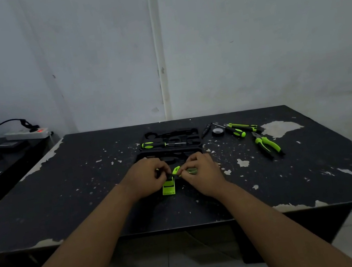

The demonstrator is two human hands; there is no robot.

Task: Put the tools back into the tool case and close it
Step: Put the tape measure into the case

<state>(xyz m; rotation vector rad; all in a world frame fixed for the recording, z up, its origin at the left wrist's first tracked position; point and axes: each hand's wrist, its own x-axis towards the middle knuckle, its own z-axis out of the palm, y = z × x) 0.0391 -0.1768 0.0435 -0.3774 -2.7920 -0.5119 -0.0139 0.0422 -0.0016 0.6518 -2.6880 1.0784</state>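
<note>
Tool case open, hands pinching green tool

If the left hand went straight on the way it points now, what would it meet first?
Most likely the green tool that both hands pinch, and just behind it the right hand. The left hand touches the tool; depth beyond is unclear.

The surface is black, flecked with pale chipped patches. The tool case is black, and the screwdriver in it has a green-and-black handle. At six o'clock from the case the plastic holder is bright green. At three o'clock the pliers have green grips.
</note>
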